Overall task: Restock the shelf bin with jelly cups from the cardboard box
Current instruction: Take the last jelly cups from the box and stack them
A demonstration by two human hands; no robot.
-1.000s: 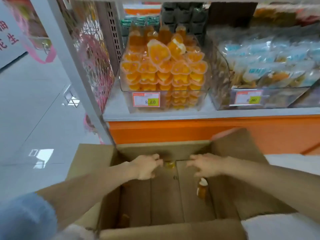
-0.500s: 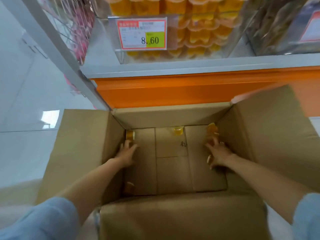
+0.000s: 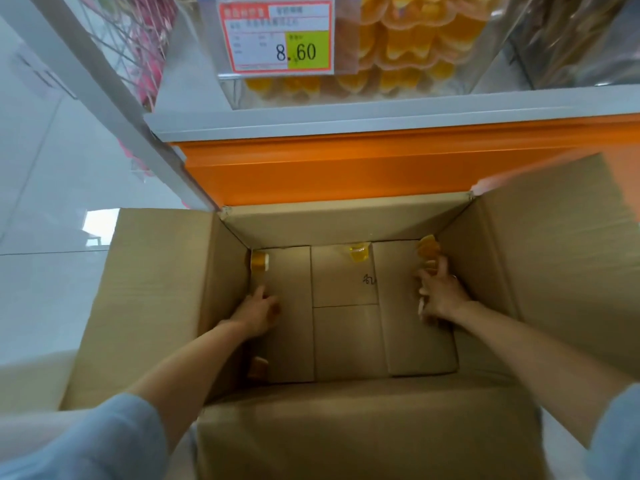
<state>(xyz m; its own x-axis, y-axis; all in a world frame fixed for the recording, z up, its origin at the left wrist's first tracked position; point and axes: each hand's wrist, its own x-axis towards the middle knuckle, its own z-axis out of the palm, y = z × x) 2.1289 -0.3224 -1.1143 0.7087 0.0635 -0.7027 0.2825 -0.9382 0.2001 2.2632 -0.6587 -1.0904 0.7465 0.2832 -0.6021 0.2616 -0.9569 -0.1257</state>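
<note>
1. Jelly cups (image 3: 427, 250) are held in the right grip (image 3: 440, 296), fingers curled round them beside the right wall of the cardboard box (image 3: 156, 289); a white lid edge shows under the palm.
2. The left grip (image 3: 258, 313) lies by the left wall, forefinger stretched toward a corner cup (image 3: 259, 265); whether it holds anything I cannot tell.
3. A far-wall cup (image 3: 359, 253) rests on the box floor, and a near cup (image 3: 258, 367) sits in the near left corner.
4. Above, the shelf bin (image 3: 491, 64) holds stacked orange cups behind a price tag (image 3: 277, 38).

Cardboard box (image 3: 166, 289) gapes open, middle floor free; jelly cups (image 3: 359, 253) hug the walls.
</note>
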